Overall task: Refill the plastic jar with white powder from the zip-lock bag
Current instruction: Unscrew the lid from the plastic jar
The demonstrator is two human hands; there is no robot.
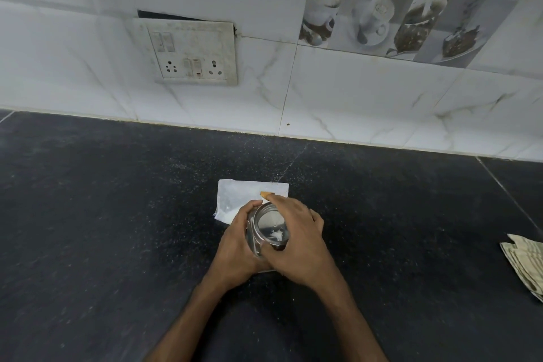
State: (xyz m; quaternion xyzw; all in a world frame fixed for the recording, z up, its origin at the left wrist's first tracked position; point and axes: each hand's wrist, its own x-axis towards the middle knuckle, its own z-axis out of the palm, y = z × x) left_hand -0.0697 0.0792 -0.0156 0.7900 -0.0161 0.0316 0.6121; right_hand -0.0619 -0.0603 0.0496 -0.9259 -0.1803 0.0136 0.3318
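- Plastic jar (269,228) stands on the dark tabletop (117,214), left hand (238,247) clasping its side, right hand (296,241) clenched around its lid (apparently twisting).
- Bag (235,195) lies just beyond.
- Risk: a jerky twist could tip the jar.

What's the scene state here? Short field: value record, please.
surface: dark speckled countertop
jar: clear plastic jar, held by both hands, a little white powder inside
lid: cannot tell whether on or off
left hand: left hand wrapped around the jar's side
right hand: right hand over the jar's top and right side
bag: zip-lock bag of white powder, flat on the counter behind the jar
cloth: folded cloth at right edge
wall: switch and socket panel
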